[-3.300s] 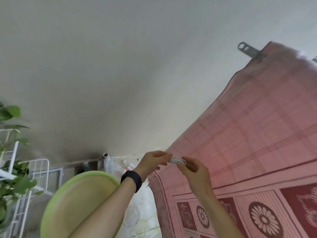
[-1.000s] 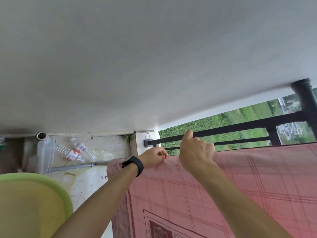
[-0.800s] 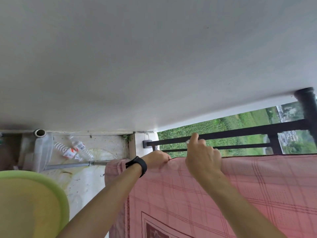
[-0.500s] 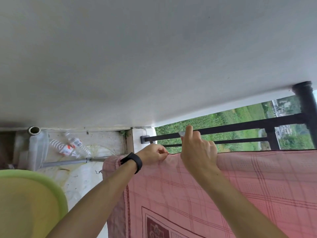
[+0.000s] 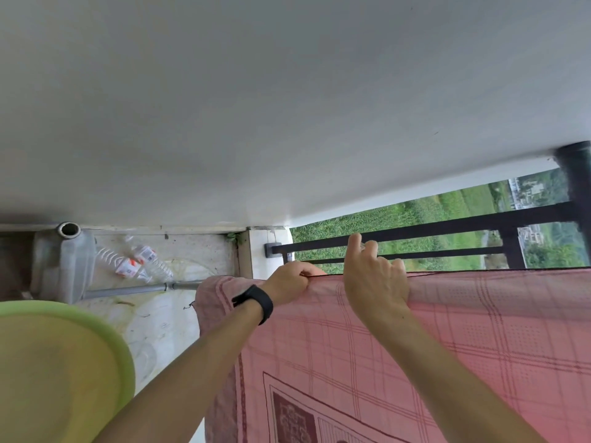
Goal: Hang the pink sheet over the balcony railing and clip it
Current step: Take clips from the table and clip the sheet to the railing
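Left hand (image 5: 289, 281) grips the top edge of a pink sheet (image 5: 479, 330) hanging in front of a black railing (image 5: 447, 223); right hand (image 5: 374, 282) curls over that edge just beside it.

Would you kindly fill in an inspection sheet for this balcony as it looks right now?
Surface: balcony floor, pale and stained.
Job's things: pink sheet hangs along the balcony railing; what carries it is hidden. A pale piece, apparently the clip, is in the right hand's fingers.
Clutter: green basin lower left; plastic bottles lying on the floor; translucent container; grey pipe.
Grippers: left hand pinches the sheet's top edge; right hand grips the clip just above that edge.
Cables: nothing seen.
Surroundings: white wall; green fields beyond the railing.
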